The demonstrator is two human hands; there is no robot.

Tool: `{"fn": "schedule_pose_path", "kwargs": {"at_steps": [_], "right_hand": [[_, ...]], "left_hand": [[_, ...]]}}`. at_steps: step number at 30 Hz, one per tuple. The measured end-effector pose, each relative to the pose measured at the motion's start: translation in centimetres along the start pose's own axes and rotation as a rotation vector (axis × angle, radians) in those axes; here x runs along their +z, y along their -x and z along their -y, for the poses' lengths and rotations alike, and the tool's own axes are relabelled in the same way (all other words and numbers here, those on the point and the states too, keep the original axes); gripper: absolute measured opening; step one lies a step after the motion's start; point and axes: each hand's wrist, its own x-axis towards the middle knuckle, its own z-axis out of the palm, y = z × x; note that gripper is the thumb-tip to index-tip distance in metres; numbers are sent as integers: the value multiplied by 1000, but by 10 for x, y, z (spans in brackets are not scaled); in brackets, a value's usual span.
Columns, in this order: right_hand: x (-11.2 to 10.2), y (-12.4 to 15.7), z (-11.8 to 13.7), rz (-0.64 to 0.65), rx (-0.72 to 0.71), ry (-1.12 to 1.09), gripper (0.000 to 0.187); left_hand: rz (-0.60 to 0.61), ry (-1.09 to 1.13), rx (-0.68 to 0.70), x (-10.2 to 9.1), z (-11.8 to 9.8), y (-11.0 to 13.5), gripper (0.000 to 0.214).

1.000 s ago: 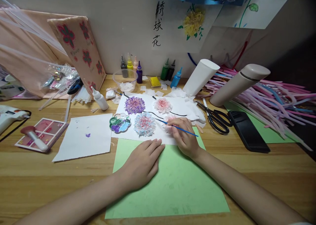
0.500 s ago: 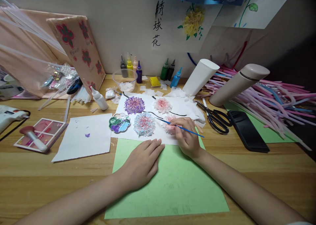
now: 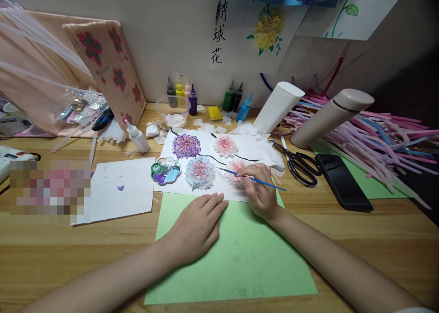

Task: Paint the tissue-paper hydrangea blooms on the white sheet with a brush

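My right hand (image 3: 259, 189) pinches a thin blue paintbrush (image 3: 269, 184). The brush tip lies over the white paper (image 3: 222, 193), between a blue-and-pink paper flower (image 3: 200, 173) and a pink one (image 3: 235, 170) that my fingers partly hide. Behind these are a purple flower (image 3: 186, 146) and a pale pink flower (image 3: 225, 147), with black painted lines running among them. My left hand (image 3: 199, 228) rests flat on the green sheet (image 3: 233, 267), its fingertips at the white paper's lower edge. A paint palette (image 3: 166, 171) with green, purple and blue paint sits on the paper's left side.
Black scissors (image 3: 297, 164) and a phone (image 3: 344, 182) lie to the right, near two tilted bottles (image 3: 279, 107). Paint bottles (image 3: 193, 100) and a clear bowl (image 3: 173, 111) stand at the back. A paint-spotted white sheet (image 3: 116, 191) and a white glue bottle (image 3: 137, 137) are left.
The paintbrush tip has shifted slightly down and my right hand has moved a little with it. My left hand stays in place. A patch at the far left is now pixelated.
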Motion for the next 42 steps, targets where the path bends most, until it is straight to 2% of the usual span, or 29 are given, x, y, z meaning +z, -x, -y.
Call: {"fn": "schedule_pose_path", "kwargs": {"at_steps": [11,19,30,34,38,42], "right_hand": [[3,1,-3,81,14,36,17],[3,0,-2,89,7,41,17],[3,-1,-2,63,11,33,17],[3,-1,-1,90,7,34,17],[3,-1,-2,54,4,25,17],[3,-1,-2,84,1,46,17]], "left_hand": [[-19,6,-5,0,0,0,44],[18,-17,-5,-1,-1,0,43],[13,-16,3,-1,-1,0,44],[15,-6,-10,-1,-1,0,43],[27,-7,-11,0,-1,0,44],[30,0,-17,1,0,0,44]]}}
